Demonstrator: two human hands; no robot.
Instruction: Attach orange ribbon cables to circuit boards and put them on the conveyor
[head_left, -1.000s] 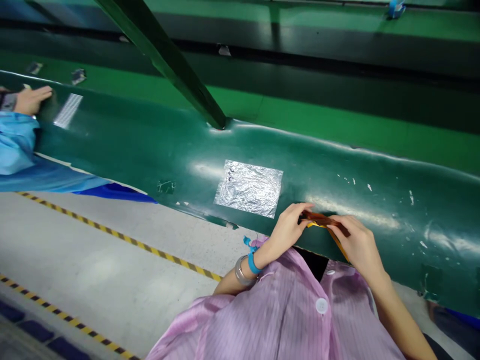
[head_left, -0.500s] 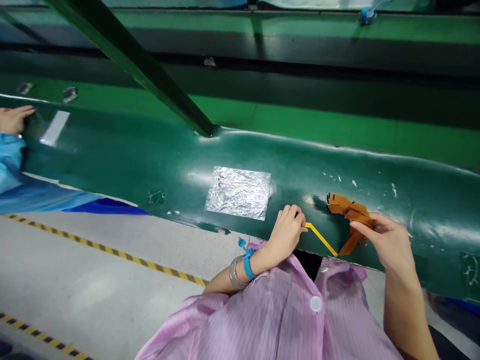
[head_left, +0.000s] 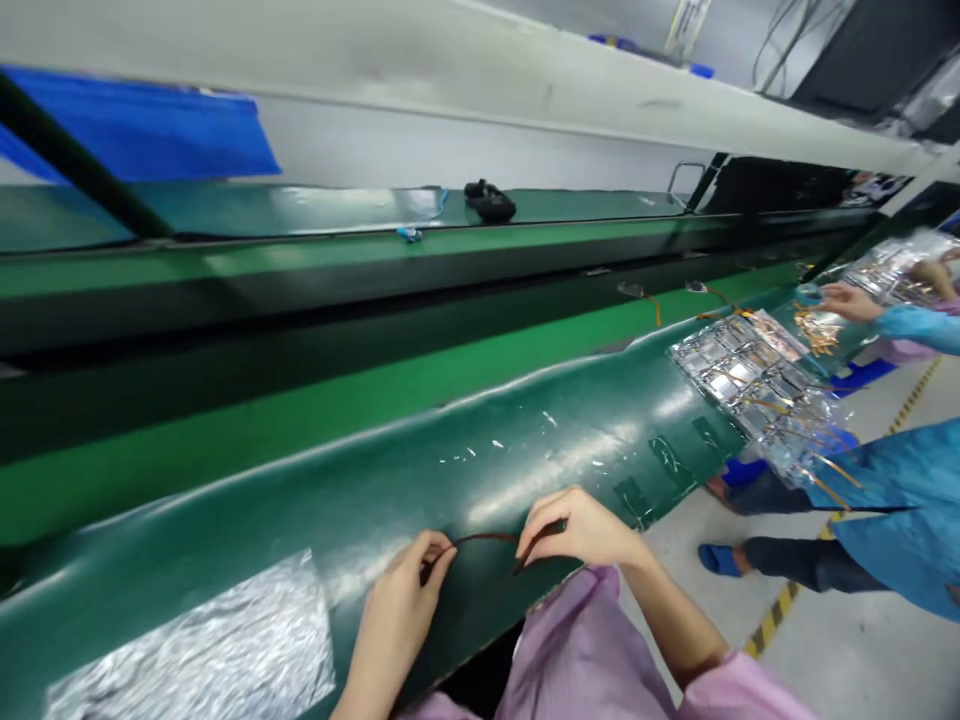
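My left hand [head_left: 401, 595] and my right hand [head_left: 581, 528] hover just above the dark green mat [head_left: 300, 490] near its front edge. Between them stretches a thin brown flexible strip [head_left: 486, 540]. My left fingers pinch its left end. My right hand closes over its right end, where more brown strip pieces show under the fingers. A crinkled silver foil sheet [head_left: 202, 650] lies flat on the mat to the left of my left hand.
Clear trays with small parts [head_left: 750, 375] lie on the mat at the right. Two people in blue coats [head_left: 892, 500] work there; one hand [head_left: 844, 298] reaches toward the trays. A green conveyor belt [head_left: 300, 400] runs behind the mat. A black object [head_left: 489, 200] sits on the far ledge.
The camera has swung right, bringing the trays and neighbours into view. My hands came closer together again, and the strip now spans between them instead of being held apart.
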